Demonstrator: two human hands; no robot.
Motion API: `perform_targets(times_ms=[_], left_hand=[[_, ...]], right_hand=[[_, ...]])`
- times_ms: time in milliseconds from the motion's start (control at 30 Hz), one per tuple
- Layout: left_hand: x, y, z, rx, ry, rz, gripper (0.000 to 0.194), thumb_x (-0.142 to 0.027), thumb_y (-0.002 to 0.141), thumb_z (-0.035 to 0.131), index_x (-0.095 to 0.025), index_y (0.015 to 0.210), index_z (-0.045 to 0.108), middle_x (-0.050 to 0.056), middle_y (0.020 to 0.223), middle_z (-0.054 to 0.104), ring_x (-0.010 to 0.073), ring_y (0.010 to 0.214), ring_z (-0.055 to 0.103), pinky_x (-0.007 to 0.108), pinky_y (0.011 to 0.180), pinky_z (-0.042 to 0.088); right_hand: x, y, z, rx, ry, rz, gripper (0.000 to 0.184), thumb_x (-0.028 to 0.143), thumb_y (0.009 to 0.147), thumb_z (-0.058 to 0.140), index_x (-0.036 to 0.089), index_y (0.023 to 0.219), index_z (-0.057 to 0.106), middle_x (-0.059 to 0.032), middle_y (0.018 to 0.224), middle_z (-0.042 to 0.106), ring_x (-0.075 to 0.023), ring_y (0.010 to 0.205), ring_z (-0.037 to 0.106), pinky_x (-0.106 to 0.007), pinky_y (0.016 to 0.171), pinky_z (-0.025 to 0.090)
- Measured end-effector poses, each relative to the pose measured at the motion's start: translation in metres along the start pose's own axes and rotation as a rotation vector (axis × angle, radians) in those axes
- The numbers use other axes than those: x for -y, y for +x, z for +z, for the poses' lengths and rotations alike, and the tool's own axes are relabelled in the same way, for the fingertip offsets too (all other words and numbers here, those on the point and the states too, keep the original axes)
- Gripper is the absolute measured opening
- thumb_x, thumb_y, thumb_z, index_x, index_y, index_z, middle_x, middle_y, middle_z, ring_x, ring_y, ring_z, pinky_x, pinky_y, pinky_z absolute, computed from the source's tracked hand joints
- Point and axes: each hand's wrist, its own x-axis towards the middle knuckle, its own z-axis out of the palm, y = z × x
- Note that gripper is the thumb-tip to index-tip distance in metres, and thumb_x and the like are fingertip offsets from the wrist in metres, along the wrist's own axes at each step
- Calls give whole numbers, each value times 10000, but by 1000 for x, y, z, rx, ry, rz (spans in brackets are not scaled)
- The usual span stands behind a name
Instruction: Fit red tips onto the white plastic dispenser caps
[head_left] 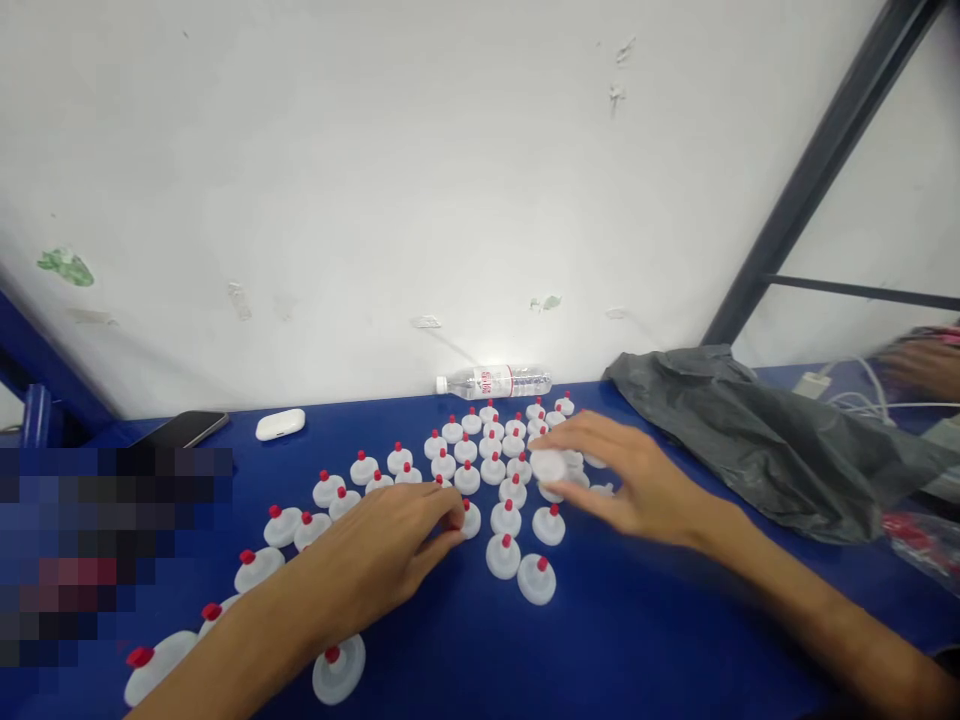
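Note:
Many round white plastic discs with red tips (502, 555) stand in slanting rows on the blue table (615, 640). My left hand (397, 530) is closed, thumb and fingertips pinched at one red-tipped white disc (471, 522) mid-table; its left part is hidden behind them. On the other side, my right hand (630, 475) grips a plain white disc (549, 466) between thumb and fingers, slightly blurred, raised over the rows. Several white discs without visible red tips (576, 478) lie partly hidden behind that hand. Another red-tipped disc (339, 670) sits below my left forearm.
Against the wall lies a clear plastic bottle (491, 382). A white earbud case (280, 425) and a dark phone (187, 428) rest at the left. Right are a dark grey plastic bag (757, 440), white cables (862, 395) and another person's blurred hand (926, 365).

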Motion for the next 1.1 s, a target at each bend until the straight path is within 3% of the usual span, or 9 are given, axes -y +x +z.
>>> perform_targets(times_ms=[133, 267, 367, 500, 600, 733, 933, 1100], left_hand=[[-6, 1, 4, -175, -55, 102, 75, -271, 1025, 589, -309, 1000, 650, -70, 894, 750, 154, 740, 681, 298, 713, 498], [-10, 4, 11, -296, -88, 207, 105, -324, 1043, 593, -328, 1129, 653, -58, 991, 775, 139, 844, 727, 267, 780, 544], [-13, 5, 14, -336, -83, 277, 115, -292, 1047, 586, -310, 1122, 672, -46, 988, 781, 128, 844, 738, 242, 773, 561], [-15, 6, 17, -402, -38, 334, 105, -273, 1048, 581, -279, 1096, 674, -33, 960, 785, 124, 811, 747, 228, 740, 575], [-14, 6, 20, -456, 58, 345, 129, -307, 1057, 554, -249, 1102, 661, -9, 895, 781, 162, 735, 742, 283, 654, 568], [-13, 4, 23, -460, 203, 358, 163, -273, 1066, 507, -243, 987, 646, 0, 787, 718, 217, 645, 674, 358, 571, 494], [-21, 2, 21, -420, 161, 342, 237, -130, 1037, 441, -267, 866, 530, -46, 722, 616, 158, 540, 545, 324, 482, 371], [-24, 0, 18, -381, 91, 288, 245, -135, 1016, 453, -274, 826, 519, -62, 693, 602, 145, 520, 532, 326, 474, 340]], right_hand=[[24, 0, 22, -11, -24, -196, 302, 280, 1022, 651, 181, 1306, 624, -84, 1216, 772, -188, 1099, 733, -333, 973, 591], [29, -1, 26, -68, -38, -203, 309, 277, 1027, 640, 194, 1323, 616, -84, 1113, 781, -191, 968, 744, -333, 853, 614], [27, -2, 29, -82, -63, -216, 298, 312, 1027, 643, 180, 1293, 638, -83, 1046, 765, -185, 882, 721, -326, 783, 608], [27, -4, 32, -92, -79, -236, 306, 347, 1038, 632, 160, 1279, 656, -79, 1003, 749, -181, 872, 706, -321, 772, 595], [28, -6, 35, -105, -89, -246, 346, 343, 1039, 636, 147, 1323, 631, -85, 1030, 753, -185, 899, 707, -335, 813, 597], [30, -7, 36, -105, -116, -261, 419, 342, 1038, 636, 122, 1390, 585, -98, 1051, 764, -206, 923, 713, -356, 839, 614], [41, -7, 37, -137, -136, -303, 641, 241, 1033, 625, 90, 1603, 374, -125, 1157, 778, -221, 1060, 727, -348, 978, 610], [44, -5, 40, -170, -96, -324, 557, 198, 1020, 639, 52, 1528, 464, -134, 1131, 781, -227, 1014, 729, -345, 944, 619]])
